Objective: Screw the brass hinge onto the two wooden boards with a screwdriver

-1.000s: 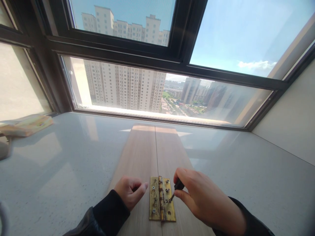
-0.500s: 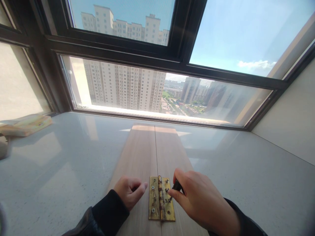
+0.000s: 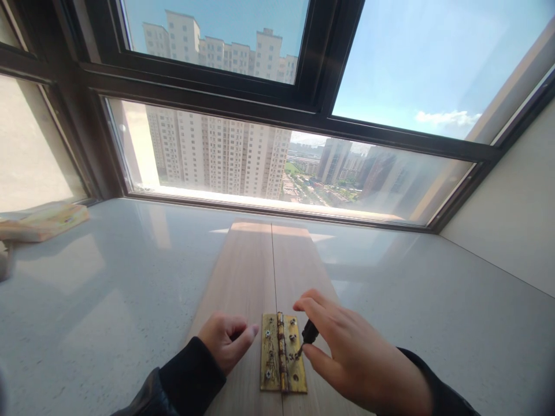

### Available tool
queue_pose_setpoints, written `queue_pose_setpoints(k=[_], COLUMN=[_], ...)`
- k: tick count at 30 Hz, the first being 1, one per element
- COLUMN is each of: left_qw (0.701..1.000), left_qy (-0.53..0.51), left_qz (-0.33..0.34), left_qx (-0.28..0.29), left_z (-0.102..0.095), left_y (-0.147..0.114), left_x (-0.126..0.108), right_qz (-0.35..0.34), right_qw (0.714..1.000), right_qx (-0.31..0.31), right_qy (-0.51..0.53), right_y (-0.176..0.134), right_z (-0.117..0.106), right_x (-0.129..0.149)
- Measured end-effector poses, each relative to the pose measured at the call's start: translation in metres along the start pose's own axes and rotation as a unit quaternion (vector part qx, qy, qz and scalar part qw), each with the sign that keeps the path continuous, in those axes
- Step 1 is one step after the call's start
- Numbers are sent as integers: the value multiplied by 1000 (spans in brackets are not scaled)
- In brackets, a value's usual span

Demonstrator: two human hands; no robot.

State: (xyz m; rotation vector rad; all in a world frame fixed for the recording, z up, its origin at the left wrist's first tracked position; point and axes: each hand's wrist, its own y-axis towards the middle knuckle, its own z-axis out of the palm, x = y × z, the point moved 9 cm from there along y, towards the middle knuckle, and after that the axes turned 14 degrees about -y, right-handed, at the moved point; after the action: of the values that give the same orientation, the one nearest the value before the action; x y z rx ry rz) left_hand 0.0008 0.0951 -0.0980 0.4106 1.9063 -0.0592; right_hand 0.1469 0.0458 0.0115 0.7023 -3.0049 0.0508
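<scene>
A worn brass hinge [image 3: 271, 378] lies flat across the seam between two pale wooden boards [image 3: 251, 260]. Screws sit in both of its leaves, and the lowest hole on the right leaf shows dark. My right hand [image 3: 347, 341] holds a short black-handled screwdriver [image 3: 309, 332], its shaft slanting down to a screw [image 3: 297, 356] on the right leaf. The index finger is lifted clear of the handle, while the palm side is hidden. My left hand [image 3: 228, 341] rests curled on the left board beside the hinge, thumb toward it, with nothing visible in its fingers.
The boards lie on a white speckled sill [image 3: 143, 289] that runs up to a dark window frame [image 3: 277, 211]. A yellowish packet or box [image 3: 47, 222] lies at the far left. A white wall [image 3: 511, 214] bounds the right side.
The fingers of my right hand have spread from a tight grip, uncovering more of the screwdriver handle. My left hand stays in place beside the hinge. The view has shifted slightly.
</scene>
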Motion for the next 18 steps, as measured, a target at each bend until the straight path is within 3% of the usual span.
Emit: queue_pose_setpoints(k=[6, 18], left_qw=[1000, 1000], left_qy=[7, -3], left_qz=[1, 5], left_qx=[1, 1], left_z=[0, 1], left_y=[0, 0], left_x=[-1, 4], right_qz=[-13, 55], right_qw=[998, 998], right_qx=[22, 20], right_qy=[52, -34], right_y=[4, 9], right_z=[1, 10], right_x=[-3, -10])
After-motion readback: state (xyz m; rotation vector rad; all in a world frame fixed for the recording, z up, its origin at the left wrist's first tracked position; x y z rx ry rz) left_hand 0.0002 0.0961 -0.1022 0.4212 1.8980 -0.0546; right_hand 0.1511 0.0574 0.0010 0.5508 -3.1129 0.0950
